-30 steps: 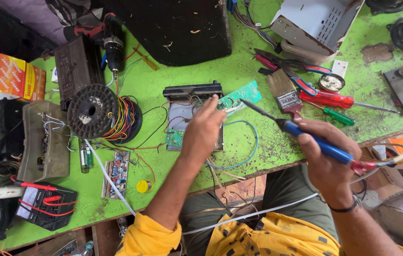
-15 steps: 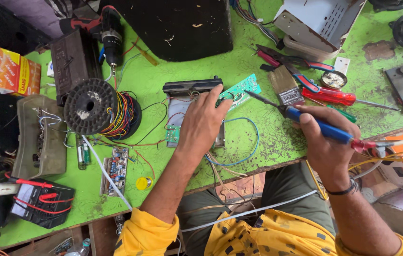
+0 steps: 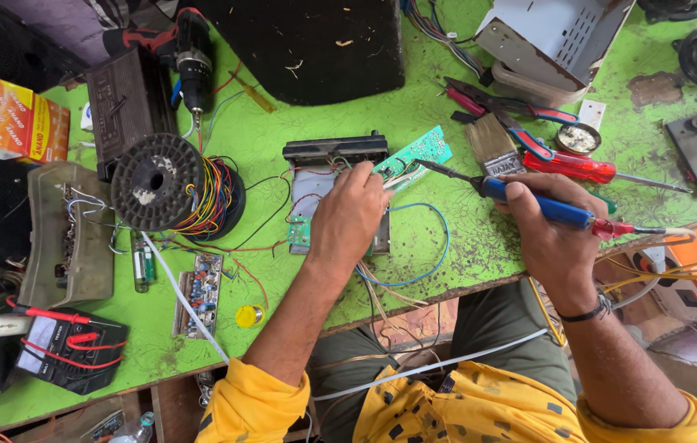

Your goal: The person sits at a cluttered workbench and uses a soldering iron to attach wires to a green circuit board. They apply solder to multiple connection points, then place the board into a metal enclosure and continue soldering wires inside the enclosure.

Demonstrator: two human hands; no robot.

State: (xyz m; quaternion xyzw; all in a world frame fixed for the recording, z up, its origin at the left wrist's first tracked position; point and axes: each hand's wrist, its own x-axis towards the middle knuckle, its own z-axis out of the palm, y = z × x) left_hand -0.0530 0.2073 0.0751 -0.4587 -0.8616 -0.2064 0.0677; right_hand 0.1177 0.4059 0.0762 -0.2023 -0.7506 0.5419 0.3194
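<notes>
Here the right hand (image 3: 558, 238) is closed in a full grip round the blue-handled soldering iron (image 3: 529, 201), whose dark metal tip reaches left to the near edge of the small green printed circuit board (image 3: 414, 156). That board lies tilted at the right end of the grey metal chassis with its black front strip (image 3: 336, 152), in the middle of the scratched green worktable (image 3: 283, 123). The left hand (image 3: 348, 217) rests curled on the chassis, fingers bent down onto the wiring just left of the green board; whether it pinches a wire or only presses I cannot tell.

The green board is probably light, thin and stiff, and fragile at its solder joints, so it is best taken by its bare edges. The iron looks light and rigid; its blue handle is the only safe hold, since the metal tip may be hot. The attached wires are soft and will drag.

To the left stands a black spool (image 3: 156, 180) beside a bundle of coloured wires. A flat paintbrush (image 3: 492, 143) and red-handled pliers (image 3: 562, 164) lie far right of the board, just beyond the iron. A black multimeter with red leads (image 3: 74, 349) sits at the near left.
</notes>
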